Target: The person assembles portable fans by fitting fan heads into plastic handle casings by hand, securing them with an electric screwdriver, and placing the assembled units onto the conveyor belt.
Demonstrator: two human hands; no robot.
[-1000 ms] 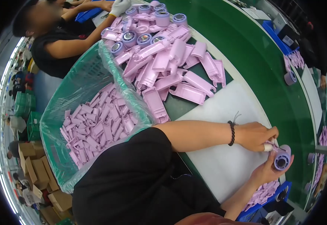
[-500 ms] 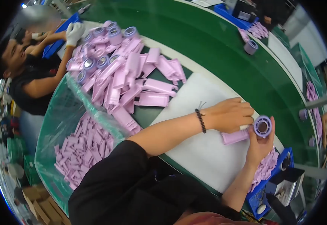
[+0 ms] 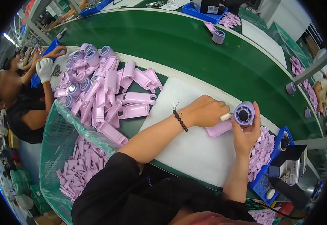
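My right hand is closed around a lilac round housing. The housing's ringed opening, with a dark centre, faces me. Beside it, my left hand has its fingers curled over the end of a pink handle shell. A pale cover sits on one of its fingertips. The shell lies just above a white mat and reaches toward the lilac housing. Whether the two parts are joined is hidden by my fingers. To the left is a heap of pink shells and several lilac housings.
A green basket lined with plastic holds small pink pieces at lower left. More pink pieces lie by a blue tray at right. Beyond the mat runs a curved green belt. A co-worker's gloved hand is at far left.
The view has swung, so the heap and both my hands appear farther left. The lilac housing has tilted and shows more of its side. Both hands stay at the same parts.
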